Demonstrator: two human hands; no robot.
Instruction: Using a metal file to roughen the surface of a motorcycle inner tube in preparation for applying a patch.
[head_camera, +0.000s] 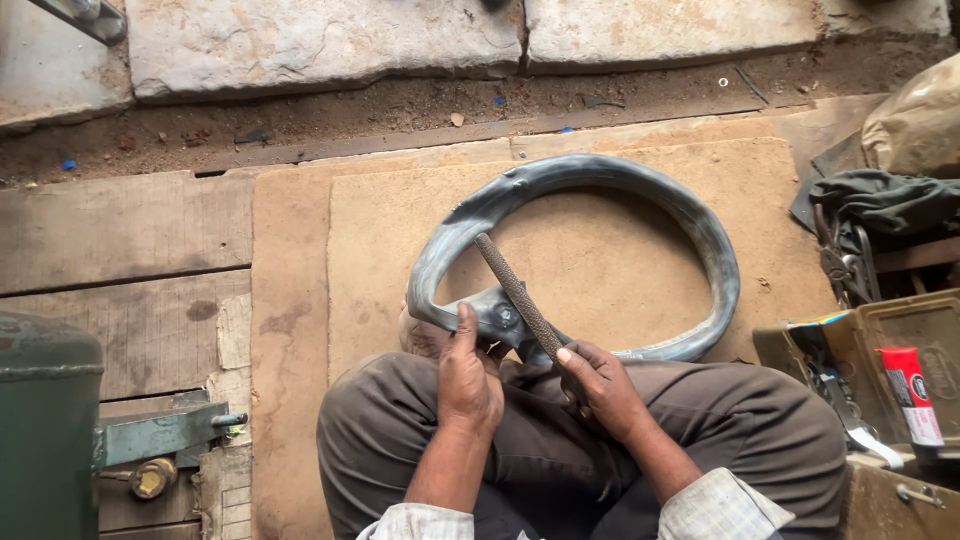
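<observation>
Seated on a fibreboard mat (400, 215), the left hand (468, 375) closes on the inner tube's (700, 230) fold by the valve at the lap, the right hand (600, 385) grips a rasp (515, 292) slanting up-left across it, its handle hidden.

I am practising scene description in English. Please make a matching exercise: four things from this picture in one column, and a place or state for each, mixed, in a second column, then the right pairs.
Things:
1. inner tube
2. rasp
3. red and white tube
4. green cloth

Places or states:
A. bunched at the right edge, above the box
B. gripped in the right hand
C. lying in the open box at the right
D. curved on the tan mat, pinned near its patch by the left hand

Pairs: 1-D, 2-B, 3-C, 4-A
</observation>
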